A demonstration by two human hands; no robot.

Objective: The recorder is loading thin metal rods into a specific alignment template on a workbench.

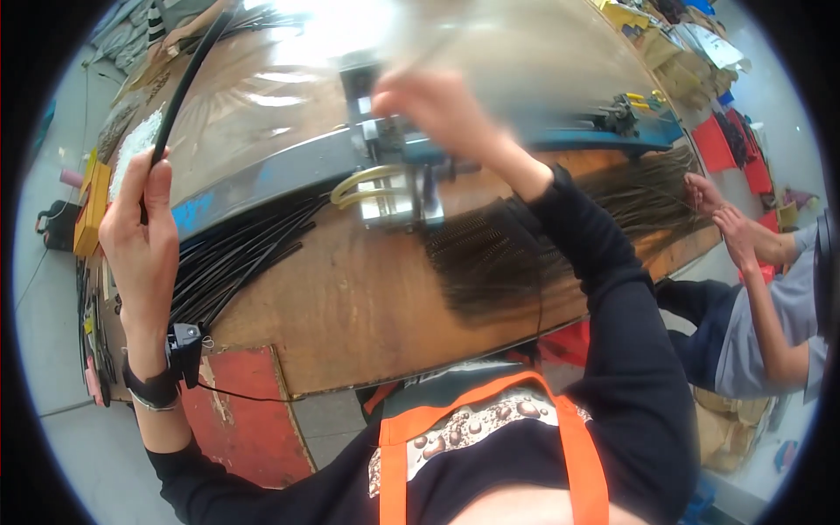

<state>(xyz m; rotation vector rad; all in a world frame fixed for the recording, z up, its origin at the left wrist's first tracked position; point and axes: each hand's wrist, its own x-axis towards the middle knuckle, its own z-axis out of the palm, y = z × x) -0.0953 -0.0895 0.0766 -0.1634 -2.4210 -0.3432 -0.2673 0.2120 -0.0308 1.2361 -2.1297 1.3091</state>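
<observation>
My left hand (144, 214) is closed round a long, thin black strip (189, 83), which slants up and away past the far left of the table. Over the middle of the table, my right hand (430, 101) is smeared by motion, so its fingers cannot be made out clearly. Below it sits a metal fixture (398, 197) with curved yellow tubes, mounted along a blue rail (560, 138). A loose bundle of black strips (249, 262) lies between my left hand and the fixture. Dark bristle-like strands (490, 271) spread out right of the fixture.
At the right, a co-worker's hands (728, 219) touch more dark strands. Another person's hand (188, 31) shows at the far left. A yellow box (90, 206) stands at the table's left end; red bins (717, 144) sit beyond the right end. A worn red board (249, 411) is below the near edge.
</observation>
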